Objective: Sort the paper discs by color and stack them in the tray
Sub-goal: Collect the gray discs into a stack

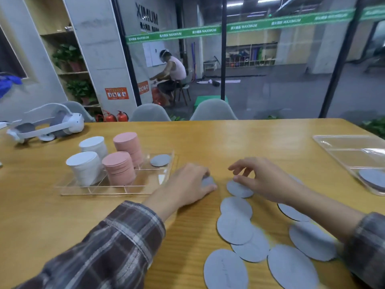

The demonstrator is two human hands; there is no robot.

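Single wide-angle head cam, close, just right of and nearer than the clear tray, facing forward-down toward the glass wall beyond it.

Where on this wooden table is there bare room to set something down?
Bare wood stretches between the clear divided tray and the clear plastic tray at right, beyond the left hand and right hand. More lies in front of the divided tray. Crowded: the near right, strewn with loose grey paper discs.

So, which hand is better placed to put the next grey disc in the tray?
Left. The left hand grips a grey disc and lies right beside the tray. The right hand is farther from it, only touching a loose disc.
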